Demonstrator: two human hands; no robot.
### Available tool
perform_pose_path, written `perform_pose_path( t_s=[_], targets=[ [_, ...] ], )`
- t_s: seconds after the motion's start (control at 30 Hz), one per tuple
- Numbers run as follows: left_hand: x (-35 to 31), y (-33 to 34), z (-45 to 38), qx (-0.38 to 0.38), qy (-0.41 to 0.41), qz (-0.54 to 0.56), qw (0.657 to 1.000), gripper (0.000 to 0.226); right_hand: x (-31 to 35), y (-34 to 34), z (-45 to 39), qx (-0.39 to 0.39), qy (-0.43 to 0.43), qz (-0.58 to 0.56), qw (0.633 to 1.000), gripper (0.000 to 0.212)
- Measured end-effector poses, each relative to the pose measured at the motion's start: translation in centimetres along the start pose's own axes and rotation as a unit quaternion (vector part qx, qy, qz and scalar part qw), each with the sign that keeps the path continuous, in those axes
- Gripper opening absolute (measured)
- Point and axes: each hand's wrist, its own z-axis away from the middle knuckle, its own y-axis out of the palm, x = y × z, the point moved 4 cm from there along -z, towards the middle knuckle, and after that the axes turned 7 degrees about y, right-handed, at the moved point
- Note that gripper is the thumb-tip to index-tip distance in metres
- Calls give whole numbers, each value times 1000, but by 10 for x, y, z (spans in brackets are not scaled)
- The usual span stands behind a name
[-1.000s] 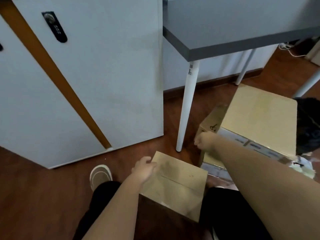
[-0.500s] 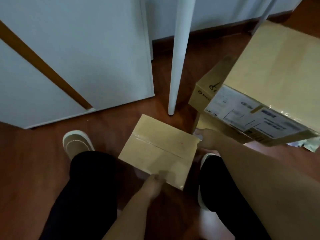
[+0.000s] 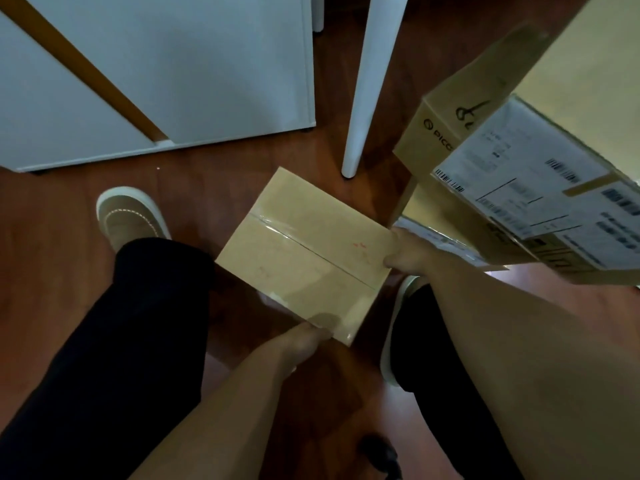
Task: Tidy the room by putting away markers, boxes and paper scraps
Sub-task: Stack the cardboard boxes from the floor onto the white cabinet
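Observation:
A small taped cardboard box (image 3: 304, 254) sits low between my feet over the wooden floor. My left hand (image 3: 304, 341) grips its near bottom edge, fingers tucked under the box. On the box's right corner, my right hand (image 3: 407, 252) holds it with curled fingers. A stack of bigger cardboard boxes (image 3: 540, 174) with shipping labels stands at the right, close to my right hand.
A white cabinet (image 3: 166, 74) with a brown stripe fills the upper left. A white table leg (image 3: 367, 84) stands just beyond the small box. My shoes (image 3: 130, 216) and dark trouser legs flank the box. Brown wooden floor (image 3: 52, 254) lies all around.
My head has tipped further down and nearer. My left hand went from the box's far left corner to its near edge, and my right hand closed on the right corner.

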Motion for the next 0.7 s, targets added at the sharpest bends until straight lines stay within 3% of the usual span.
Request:
perform_pose_path(
  t_s=[0.13,0.27,0.37,0.57,0.7],
  targets=[
    [20,-9,-16,-24,-49,54,997,67,-3,11,-14,4,9,-40,999,91],
    [27,-15,-3,-23,-63,95,993,89,3,26,9,53,2,-41,998,66],
    [34,-29,14,-62,-71,123,988,110,1,40,29,87,57,-26,994,52],
    [14,-89,54,-263,-40,170,949,94,45,28,82,11,44,-241,969,34],
    [-17,-132,93,-301,73,178,934,91,96,-1,116,-35,15,-372,927,33]
  ],
)
